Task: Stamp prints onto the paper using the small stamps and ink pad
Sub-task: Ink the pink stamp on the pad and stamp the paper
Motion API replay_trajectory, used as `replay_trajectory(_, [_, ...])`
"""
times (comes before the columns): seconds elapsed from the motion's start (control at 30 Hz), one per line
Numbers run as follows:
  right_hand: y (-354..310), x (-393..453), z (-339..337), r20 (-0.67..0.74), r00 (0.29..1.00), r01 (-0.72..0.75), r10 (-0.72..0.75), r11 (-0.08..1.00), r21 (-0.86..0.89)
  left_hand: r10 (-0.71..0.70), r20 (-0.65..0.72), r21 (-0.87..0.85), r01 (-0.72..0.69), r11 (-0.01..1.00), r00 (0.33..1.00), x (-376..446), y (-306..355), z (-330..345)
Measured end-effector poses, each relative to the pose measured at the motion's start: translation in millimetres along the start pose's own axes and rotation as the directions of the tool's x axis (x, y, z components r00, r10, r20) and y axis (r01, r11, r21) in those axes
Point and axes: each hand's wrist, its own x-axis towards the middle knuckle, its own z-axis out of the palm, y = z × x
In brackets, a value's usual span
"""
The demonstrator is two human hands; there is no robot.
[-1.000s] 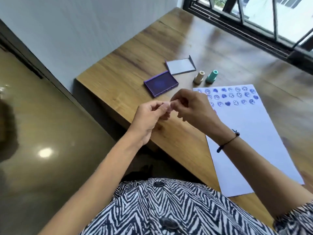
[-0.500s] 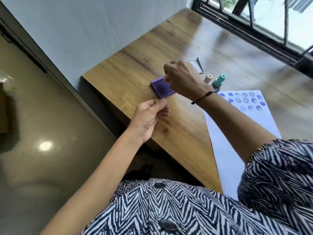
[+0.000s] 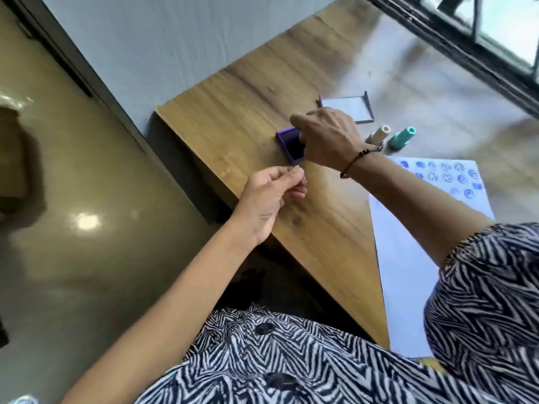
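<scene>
Across the middle of the frame the wooden counter (image 3: 250, 91) runs from lower right to upper left, and the biggest change on it is the right hand (image 3: 329, 138); a second ago it met the left hand (image 3: 271, 199) in front of the body, both pinching at something small, and now it has reached out over the purple ink pad (image 3: 287, 142) at centre frame, covering most of its dark face; I judge this to be the inking step, the stamp freshly taken up and being pressed or about to be pressed into the ink.

Right of centre the white paper (image 3: 408, 258) lies along the counter's near edge, partly under the right forearm; its upper end already carries several rows of blue prints (image 3: 455, 176), so the task is well begun, with most of the sheet below them bare.

Above the pad, toward upper right, the pad's lid (image 3: 347, 109) sits open-side up; just below it stand a beige stamp (image 3: 379, 135) and a teal stamp (image 3: 401, 138), side by side and untouched.

As for the grip: the right hand is curled narrow, fingers pointed down at the pad, but whatever it holds is hidden beneath it, so I cannot tell for sure that a stamp is there; the left hand hangs back near the counter's edge, thumb and forefinger pinched close, perhaps on a small cap, too small to make out.
</scene>
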Motion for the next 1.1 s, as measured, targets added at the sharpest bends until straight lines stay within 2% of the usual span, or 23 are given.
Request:
replay_trajectory(0.13, [2.3, -1.6, -8.4, 0.049, 0.997, -0.057, 0.055, 0.997, 0.05, 0.021, 0.005, 0.04, -0.021, 0.999, 1.0, -4.0, 1.2, 2.8])
replay_trajectory(0.2, [11.3, -11.4, -16.3, -0.002, 0.992, -0.123, 0.126, 0.968, 0.219, 0.069, 0.023, 0.11, -0.071, 0.991, 0.997, -5.3, -0.1, 6.0])
replay_trajectory(0.27, [26.9, -36.6, -23.6, -0.106, 0.965, -0.179, 0.242, 0.894, 0.41, 0.114, 0.064, 0.209, -0.125, 0.97, 0.991, -7.6, -5.0, 13.0])
replay_trajectory(0.37, [53.2, -94.2, -26.2, -0.154, 0.9, -0.3, 0.407, 0.836, 0.459, 0.123, 0.167, 0.38, -0.179, 0.908, 0.978, -14.4, -20.4, 32.4])
replay_trajectory(0.4, [60.8, -114.9, -24.9, -0.137, 0.882, -0.344, 0.451, 0.815, 0.467, 0.124, 0.223, 0.475, -0.218, 0.853, 0.967, -16.5, -27.1, 40.5])
replay_trajectory(0.47, [71.3, -148.9, -20.9, -0.097, 0.842, -0.422, 0.53, 0.761, 0.493, 0.137, 0.369, 0.654, -0.361, 0.665, 0.919, -20.0, -40.2, 55.3])
replay_trajectory(0.53, [76.2, -169.6, -17.5, -0.068, 0.803, -0.47, 0.592, 0.7, 0.538, 0.165, 0.515, 0.692, -0.521, 0.5, 0.841, -22.8, -49.1, 67.1])
replay_trajectory(0.57, [76.9, -175.8, -16.2, -0.064, 0.789, -0.481, 0.611, 0.679, 0.555, 0.17, 0.563, 0.686, -0.572, 0.45, 0.809, -23.9, -52.1, 72.2])
replay_trajectory(0.63, [74.0, -182.8, -13.7, -0.087, 0.772, -0.489, 0.63, 0.676, 0.552, 0.162, 0.592, 0.686, -0.6, 0.413, 0.789, -24.8, -56.1, 79.1])
replay_trajectory(0.73, [69.8, -185.2, -10.4, -0.128, 0.761, -0.5, 0.636, 0.701, 0.509, 0.153, 0.579, 0.714, -0.589, 0.379, 0.801, -23.1, -60.6, 81.3])
replay_trajectory(0.9, [74.8, -186.0, -7.1, -0.127, 0.804, -0.504, 0.58, 0.78, 0.371, 0.172, 0.572, 0.732, -0.594, 0.334, 0.802, -20.2, -64.3, 80.8])
replay_trajectory(1.1, [70.6, -182.4, 7.1, -0.214, 0.813, -0.464, 0.541, 0.825, 0.321, 0.209, 0.575, 0.736, -0.612, 0.289, 0.791, -18.4, -68.4, 79.2])
